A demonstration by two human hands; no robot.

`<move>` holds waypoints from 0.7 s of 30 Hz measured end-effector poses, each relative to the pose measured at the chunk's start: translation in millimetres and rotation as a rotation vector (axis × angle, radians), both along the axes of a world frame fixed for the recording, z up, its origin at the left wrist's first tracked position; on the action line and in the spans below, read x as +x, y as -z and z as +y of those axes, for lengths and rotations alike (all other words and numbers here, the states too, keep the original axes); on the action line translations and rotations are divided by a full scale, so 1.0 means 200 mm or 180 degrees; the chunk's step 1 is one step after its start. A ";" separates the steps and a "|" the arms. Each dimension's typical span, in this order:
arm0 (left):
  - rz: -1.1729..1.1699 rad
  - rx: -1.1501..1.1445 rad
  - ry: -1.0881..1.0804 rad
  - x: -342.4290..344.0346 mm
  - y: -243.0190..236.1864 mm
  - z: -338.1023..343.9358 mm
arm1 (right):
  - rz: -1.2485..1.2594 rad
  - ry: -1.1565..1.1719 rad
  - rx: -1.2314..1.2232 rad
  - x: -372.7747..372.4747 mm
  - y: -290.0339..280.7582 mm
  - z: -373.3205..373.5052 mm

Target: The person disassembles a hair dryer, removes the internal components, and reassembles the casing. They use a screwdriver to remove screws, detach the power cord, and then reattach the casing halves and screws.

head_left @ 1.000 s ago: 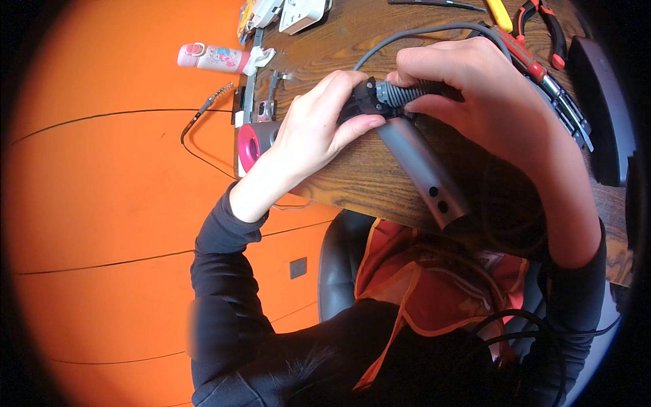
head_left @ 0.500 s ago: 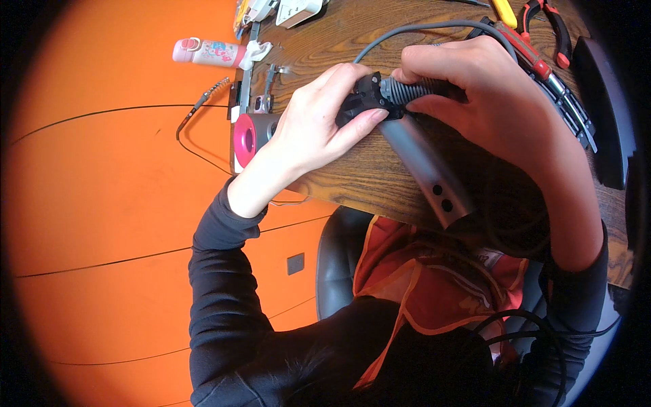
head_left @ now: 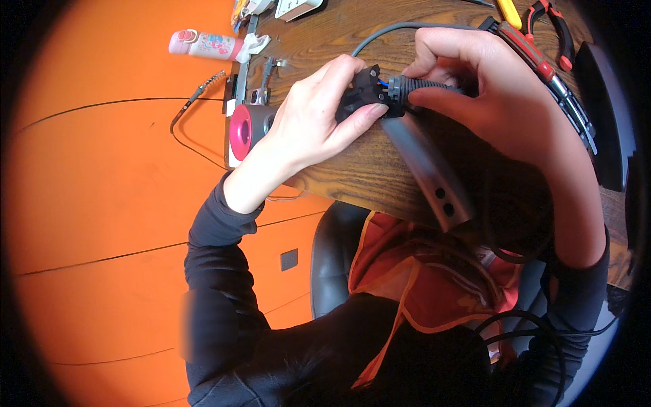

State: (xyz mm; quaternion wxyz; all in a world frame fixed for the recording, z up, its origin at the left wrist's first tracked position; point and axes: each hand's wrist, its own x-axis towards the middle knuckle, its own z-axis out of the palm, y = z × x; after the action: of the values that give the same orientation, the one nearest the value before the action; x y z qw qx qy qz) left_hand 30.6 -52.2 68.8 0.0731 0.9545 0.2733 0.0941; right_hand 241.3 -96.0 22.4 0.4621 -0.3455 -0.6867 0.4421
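My left hand [head_left: 312, 119] grips a black plastic housing [head_left: 366, 91], thumb pressed along its lower side. My right hand [head_left: 502, 115] is closed on a grey ribbed cable sleeve [head_left: 418, 87] beside it, with thumb and bent fingers around it. A short blue wire [head_left: 383, 83] shows between housing and sleeve. Below them lies a silver tube [head_left: 420, 163] with two dark oval spots near its lower end. A grey cable [head_left: 392, 28] arches behind my hands. At the left, a grey cylinder with a pink ring [head_left: 241, 132] sits beside my left wrist, partly hidden.
On the wooden table [head_left: 332, 183] are red-black pliers [head_left: 561, 41], red-handled tools [head_left: 532, 57], a yellow-handled tool [head_left: 507, 12] and a long dark object [head_left: 603, 122] at right. A pink bottle [head_left: 207, 45] and a thin tool on a cord [head_left: 196, 91] are at upper left.
My right hand has shifted right and up with the ribbed sleeve, and blue wire now shows between it and the black housing. My left hand has moved slightly up with the housing.
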 end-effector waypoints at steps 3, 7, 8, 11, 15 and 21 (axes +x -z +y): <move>-0.0153 -0.0079 -0.0074 -0.01 0.01 0.01 | 0.0252 -0.0149 -0.0670 0.00 0.00 0.01; -0.0334 -0.0100 -0.0129 -0.03 0.03 0.03 | 0.0400 -0.0111 -0.0925 0.00 0.01 0.03; -0.0371 -0.0149 -0.0205 -0.03 0.03 0.03 | 0.0319 -0.0075 -0.0904 0.00 0.01 0.03; -0.0316 -0.0188 -0.0304 -0.02 0.05 0.03 | -0.0008 0.0019 -0.0743 0.01 0.00 0.02; -0.0243 -0.0075 -0.0437 0.00 0.08 0.02 | -0.0675 0.0136 -0.0342 0.02 -0.01 0.01; -0.0213 -0.0372 -0.0581 0.02 0.07 0.01 | -0.0851 0.0259 -0.0572 0.02 -0.02 0.00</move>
State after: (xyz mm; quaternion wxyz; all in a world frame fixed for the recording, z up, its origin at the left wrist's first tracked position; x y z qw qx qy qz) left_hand 34.0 -49.6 55.5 0.1288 0.9161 0.3615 0.1162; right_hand 245.7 -95.7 27.0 0.3514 -0.4688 -0.6852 0.4328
